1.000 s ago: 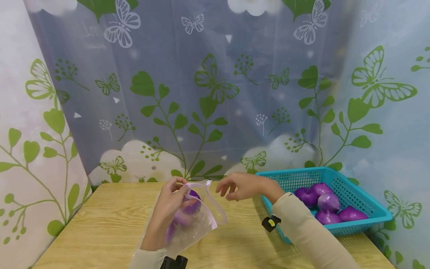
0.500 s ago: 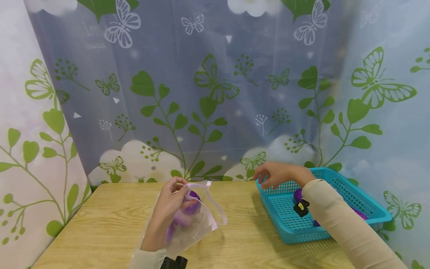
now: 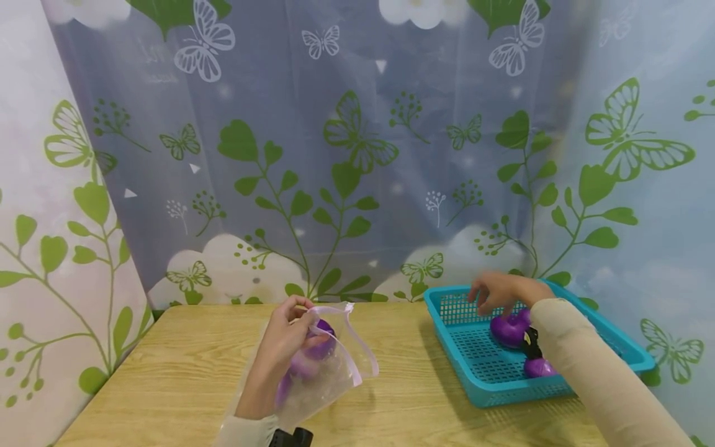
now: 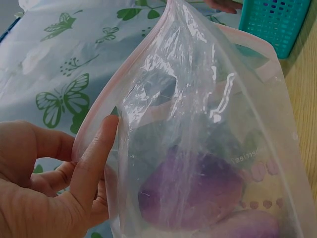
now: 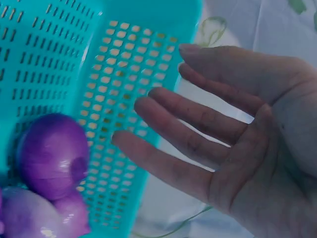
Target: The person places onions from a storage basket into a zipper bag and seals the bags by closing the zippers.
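Note:
My left hand point(image 3: 282, 341) pinches the edge of a clear zip bag point(image 3: 329, 388) near its mouth, thumb on one side and fingers on the other in the left wrist view. The bag gapes at the top. Purple onions point(image 4: 193, 191) show through its plastic, low in the bag. Over the far left part of a turquoise basket point(image 3: 480, 397) hovers my right hand point(image 3: 499, 292), fingers spread and holding nothing. Several purple onions point(image 3: 507, 333) lie in the basket below and beside that hand; the right sleeve hides some of them in the head view.
Both hands work over a wooden table point(image 3: 184, 366). A patterned curtain point(image 3: 357, 236) with leaves and butterflies hangs right behind its far edge. The basket stands at the table's right side, and a light side curtain point(image 3: 659, 248) is close to it.
My right hand has moved right, from beside the bag's mouth to over the basket. The left hand and the bag have stayed in place.

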Tool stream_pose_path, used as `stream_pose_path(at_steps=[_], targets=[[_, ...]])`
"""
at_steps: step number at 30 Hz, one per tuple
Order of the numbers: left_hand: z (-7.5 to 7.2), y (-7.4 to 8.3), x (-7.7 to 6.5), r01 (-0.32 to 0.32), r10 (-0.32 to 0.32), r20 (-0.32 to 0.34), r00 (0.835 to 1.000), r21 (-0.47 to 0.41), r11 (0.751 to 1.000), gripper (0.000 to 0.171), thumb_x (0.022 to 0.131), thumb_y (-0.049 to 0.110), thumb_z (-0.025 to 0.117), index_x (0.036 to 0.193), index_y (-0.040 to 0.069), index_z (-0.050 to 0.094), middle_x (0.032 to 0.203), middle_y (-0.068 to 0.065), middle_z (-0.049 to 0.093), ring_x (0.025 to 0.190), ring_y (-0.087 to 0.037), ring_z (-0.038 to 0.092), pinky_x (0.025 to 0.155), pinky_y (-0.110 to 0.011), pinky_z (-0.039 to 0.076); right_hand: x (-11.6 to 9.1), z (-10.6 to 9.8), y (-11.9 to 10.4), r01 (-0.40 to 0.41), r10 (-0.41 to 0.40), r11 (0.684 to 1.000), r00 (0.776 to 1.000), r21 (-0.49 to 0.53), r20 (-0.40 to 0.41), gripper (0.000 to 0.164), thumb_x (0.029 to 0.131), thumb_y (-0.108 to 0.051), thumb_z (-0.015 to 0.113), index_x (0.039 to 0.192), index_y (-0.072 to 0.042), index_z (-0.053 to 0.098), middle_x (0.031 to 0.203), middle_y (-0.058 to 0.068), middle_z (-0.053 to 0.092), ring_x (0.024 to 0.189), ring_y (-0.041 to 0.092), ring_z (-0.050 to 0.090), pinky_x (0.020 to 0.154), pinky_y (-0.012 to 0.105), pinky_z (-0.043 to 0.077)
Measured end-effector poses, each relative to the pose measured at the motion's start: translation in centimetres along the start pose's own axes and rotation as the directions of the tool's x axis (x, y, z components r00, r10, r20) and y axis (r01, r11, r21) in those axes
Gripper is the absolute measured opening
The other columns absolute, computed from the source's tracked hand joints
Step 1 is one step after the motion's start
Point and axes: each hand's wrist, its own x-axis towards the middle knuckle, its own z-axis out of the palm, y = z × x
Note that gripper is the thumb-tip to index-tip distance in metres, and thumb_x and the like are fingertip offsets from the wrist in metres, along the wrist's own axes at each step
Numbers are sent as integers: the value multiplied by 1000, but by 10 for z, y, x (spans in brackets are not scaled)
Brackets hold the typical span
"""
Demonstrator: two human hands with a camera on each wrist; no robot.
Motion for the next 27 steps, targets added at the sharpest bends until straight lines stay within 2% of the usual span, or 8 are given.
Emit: stream_pose_path(at_steps=[6, 10, 13, 17, 19, 22, 25, 27], targets=[[0, -1, 0, -3, 3, -4, 1000, 2, 1000, 12, 102, 3, 57, 113, -3, 56, 102, -12, 53, 74, -22, 68, 71, -29, 69, -4, 5, 24, -76, 76, 997, 996, 15, -46, 41, 90, -3, 73, 127, 8, 61, 126, 35, 61, 106, 35, 68, 77, 50, 68], [-1, -1, 0, -8, 8, 1, 1000, 1, 1000, 11, 103, 2, 56, 113, -3, 55, 101, -11, 53, 72, -21, 69, 70, -29, 69, -6, 8, 37, -181, 180, 984, 980, 1, -89, 42, 89, -6, 74, 128, 3, 61, 126, 30, 59, 104, 32, 63, 81, 50, 65], [-1, 0, 0, -8, 8, 1, 1000, 0, 1000, 11, 102, 2, 56, 112, -3, 55, 101, -11, 53, 73, -22, 68, 70, -29, 69, -7, 11, 46, -250, 249, 968, 963, -1, -98, 42, 90, -3, 70, 131, -1, 61, 131, 31, 55, 98, 31, 63, 77, 47, 65], [0, 0, 0, -6, 6, -1, 1000, 2, 1000, 10, 103, 2, 56, 112, -3, 56, 100, -11, 53, 75, -22, 67, 70, -29, 69, -10, 17, 55, -299, 299, 954, 950, 9, -93, 48, 89, 10, 56, 134, -5, 63, 133, 31, 55, 89, 28, 64, 64, 33, 62], [-1, 0, -1, -4, 4, -1, 1000, 4, 1000, 10, 103, 2, 55, 112, -3, 56, 101, -11, 53, 75, -22, 67, 70, -29, 69, -10, 20, 58, -313, 313, 950, 945, 17, -92, 53, 88, 14, 51, 134, -7, 63, 131, 29, 57, 87, 25, 62, 60, 28, 58], [-1, 0, 0, -4, 4, -4, 1000, 5, 1000, 11, 102, 2, 56, 112, -2, 56, 102, -11, 53, 74, -21, 69, 70, -28, 69, -10, 24, 60, -318, 320, 947, 943, 32, -96, 49, 90, 12, 54, 133, -8, 64, 128, 26, 58, 83, 23, 63, 57, 26, 59], [-1, 1, 0, -5, 5, -3, 1000, 3, 1000, 11, 102, 2, 56, 112, -2, 56, 102, -11, 53, 73, -21, 69, 70, -28, 69, -7, 29, 60, -317, 322, 945, 944, 77, -74, 41, 94, 6, 60, 132, -8, 64, 115, 19, 61, 72, 19, 63, 59, 27, 62], [-1, 1, 0, -5, 5, -1, 1000, 0, 1000, 11, 102, 2, 56, 112, -2, 55, 102, -11, 53, 72, -21, 69, 70, -28, 69, -5, 32, 59, -324, 331, 940, 942, 107, -52, 39, 95, 3, 63, 132, -8, 64, 101, 12, 62, 67, 15, 58, 60, 27, 63]])
